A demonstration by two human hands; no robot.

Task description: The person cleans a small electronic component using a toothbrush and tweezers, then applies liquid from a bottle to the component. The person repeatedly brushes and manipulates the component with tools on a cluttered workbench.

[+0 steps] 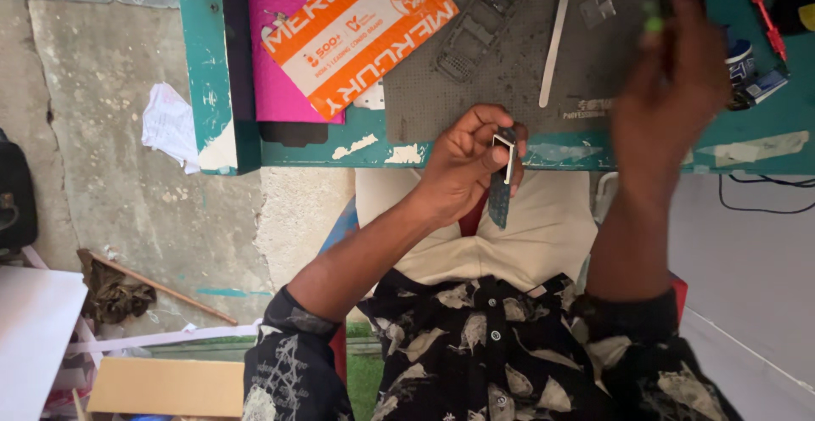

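Chipped green table (747, 145), concrete floor below. Grey work mat (518, 90) on top, bearing a stripped phone frame (478, 26) and metal pry tool (555, 37). Orange-and-white packet (356, 35) lies over a pink sheet (280, 39).

Left hand (463, 162) at the table's near edge, fingers pinched on a narrow circuit board (503, 175), held upright.

Right hand (671, 90) blurred over the table, fingers closed on a green-tipped tool (652, 15). Red screwdriver (766, 15) further right.
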